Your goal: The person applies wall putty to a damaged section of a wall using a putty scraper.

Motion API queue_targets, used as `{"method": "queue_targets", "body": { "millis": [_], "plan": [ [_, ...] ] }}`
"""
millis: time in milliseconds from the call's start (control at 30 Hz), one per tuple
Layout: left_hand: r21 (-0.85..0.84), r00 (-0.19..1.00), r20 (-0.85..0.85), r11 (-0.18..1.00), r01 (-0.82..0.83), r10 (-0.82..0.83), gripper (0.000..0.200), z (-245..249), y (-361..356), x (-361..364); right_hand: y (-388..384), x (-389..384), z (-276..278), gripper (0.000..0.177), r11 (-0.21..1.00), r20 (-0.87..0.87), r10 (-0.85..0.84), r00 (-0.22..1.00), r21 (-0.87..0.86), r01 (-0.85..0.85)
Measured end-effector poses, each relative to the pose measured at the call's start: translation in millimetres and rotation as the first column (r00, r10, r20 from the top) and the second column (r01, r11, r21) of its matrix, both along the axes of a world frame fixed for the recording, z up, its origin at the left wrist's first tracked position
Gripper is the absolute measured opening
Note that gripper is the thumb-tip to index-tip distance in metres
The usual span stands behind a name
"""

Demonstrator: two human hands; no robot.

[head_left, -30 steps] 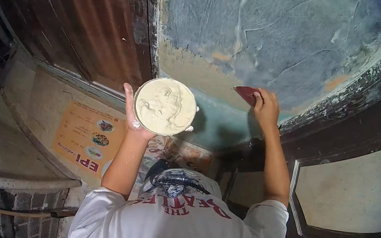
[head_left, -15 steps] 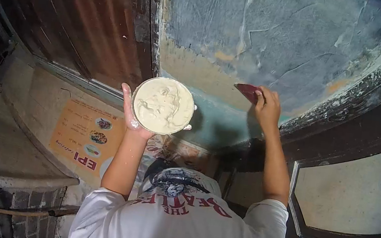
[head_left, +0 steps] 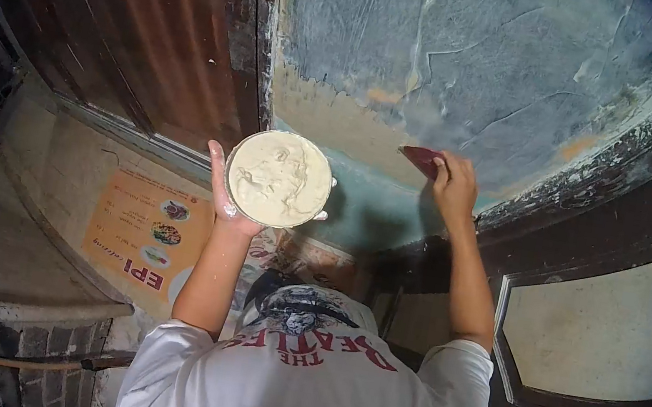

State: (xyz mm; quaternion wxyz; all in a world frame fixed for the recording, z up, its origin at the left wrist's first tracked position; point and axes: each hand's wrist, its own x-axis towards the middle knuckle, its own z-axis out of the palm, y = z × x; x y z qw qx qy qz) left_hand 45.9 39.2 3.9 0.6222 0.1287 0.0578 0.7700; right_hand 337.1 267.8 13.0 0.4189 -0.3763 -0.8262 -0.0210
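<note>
A round container of creamy off-white putty [head_left: 279,179] rests on my left hand [head_left: 227,197], the thumb up along its side and fingertips showing past the far rim. Specks of putty dot that hand and wrist. My right hand [head_left: 454,191] grips a dark red putty scraper [head_left: 422,160] between thumb and fingers. The scraper's edge lies close over the beige band of the wall [head_left: 339,117], just under the grey skimmed area [head_left: 463,72]. A pale green strip [head_left: 377,203] runs below it.
A brown wooden door [head_left: 142,24] stands left of the wall. Dark wooden framing with pale panels [head_left: 590,327] is at the right. An orange printed banner [head_left: 141,231] lies on the floor at left, near a rounded ledge [head_left: 32,309] over brickwork.
My right hand and the scraper have shifted very slightly left and down along the wall. The left hand and the putty container stay nearly in place.
</note>
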Motion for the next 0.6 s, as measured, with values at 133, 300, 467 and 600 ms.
{"method": "queue_targets", "body": {
  "millis": [133,300,467,600],
  "plan": [
    [-0.095,0.999,0.007,0.994,-0.051,0.052,0.098,-5,1,-3,8,-3,-6,0.016,0.999,0.029,-0.009,1.0,0.037,0.008],
    [-0.067,0.999,0.002,0.997,-0.048,0.048,0.098,-2,-1,-3,3,-1,7,0.014,0.998,-0.066,-0.012,0.998,0.054,0.016],
    [-0.012,1.0,0.0,1.0,-0.004,0.004,0.098,-3,-3,-3,3,2,-15,0.016,0.999,0.011,0.003,1.0,0.052,-0.003],
    [-0.095,0.997,0.01,0.993,-0.069,0.071,0.099,-8,-2,-5,8,-1,-10,0.016,0.997,-0.037,-0.025,0.999,0.067,0.027]
  ]
}}
